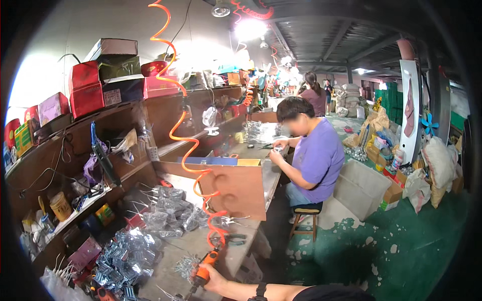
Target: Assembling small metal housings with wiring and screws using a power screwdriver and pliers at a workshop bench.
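Observation:
My right hand (216, 281) is wrapped round an orange and black pneumatic screwdriver (206, 268) near the front of the workbench (173, 246). The tool tilts, its dark bit end pointing down toward the lower edge. From its top an orange coiled air hose (190, 143) rises toward the ceiling. Just left of the tool is a small pile of screws or pins (186, 265), too fine to tell which. Farther left lies a heap of shiny metal parts (125, 256). Pliers (235, 240) with dark handles rest just beyond the tool. My left hand is out of view.
Clear plastic bags of parts (173, 210) cover the bench's middle, before a brown board (236, 188). A shelf with boxes (85, 85) runs along the left. A co-worker in a purple shirt (319, 153) sits on a stool (305, 215) beyond; sacks (437, 160) stand at right.

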`<state>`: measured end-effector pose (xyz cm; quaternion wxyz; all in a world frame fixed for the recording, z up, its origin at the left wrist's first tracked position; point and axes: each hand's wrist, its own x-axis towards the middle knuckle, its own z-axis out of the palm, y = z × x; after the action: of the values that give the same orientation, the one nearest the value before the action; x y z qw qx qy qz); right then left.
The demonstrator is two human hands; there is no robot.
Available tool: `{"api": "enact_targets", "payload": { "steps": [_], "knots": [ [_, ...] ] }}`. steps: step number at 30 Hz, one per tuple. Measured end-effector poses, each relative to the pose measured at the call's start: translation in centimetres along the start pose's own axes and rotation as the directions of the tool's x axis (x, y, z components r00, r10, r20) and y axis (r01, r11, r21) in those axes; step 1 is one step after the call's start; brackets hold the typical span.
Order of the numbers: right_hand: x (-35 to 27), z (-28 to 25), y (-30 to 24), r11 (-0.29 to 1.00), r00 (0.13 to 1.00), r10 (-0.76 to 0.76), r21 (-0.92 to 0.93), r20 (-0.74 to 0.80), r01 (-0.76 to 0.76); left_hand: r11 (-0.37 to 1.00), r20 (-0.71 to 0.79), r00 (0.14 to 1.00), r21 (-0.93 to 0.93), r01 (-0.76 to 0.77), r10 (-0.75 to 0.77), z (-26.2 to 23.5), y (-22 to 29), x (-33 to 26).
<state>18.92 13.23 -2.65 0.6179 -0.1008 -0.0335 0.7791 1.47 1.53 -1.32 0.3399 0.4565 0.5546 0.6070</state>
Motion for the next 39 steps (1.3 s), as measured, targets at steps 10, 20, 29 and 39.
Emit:
{"api": "enact_targets", "payload": {
  "steps": [10,20,29,39],
  "knots": [
    [-0.7,0.8,-0.4,0.998,0.999,0.043,0.050,0.015,-0.043,0.995,0.025,0.995,-0.018,0.094,-0.094,0.1,1.5,-0.2],
    [1.2,-0.9,0.1,0.993,0.958,0.049,0.117,-0.283,-0.016,0.992,0.068,0.990,-0.021,0.125,-0.123,-0.1,1.8,-0.4],
    [0.0,-0.3,0.5,0.999,1.000,0.023,0.031,-0.002,-0.022,0.993,0.071,0.991,0.041,0.113,-0.116,-0.4,2.4,-0.6],
    [-0.8,0.8,-0.7,0.999,0.988,-0.007,0.034,-0.156,0.012,0.995,-0.050,0.999,0.101,-0.011,0.016,0.5,1.1,-0.5]
  ]
}}
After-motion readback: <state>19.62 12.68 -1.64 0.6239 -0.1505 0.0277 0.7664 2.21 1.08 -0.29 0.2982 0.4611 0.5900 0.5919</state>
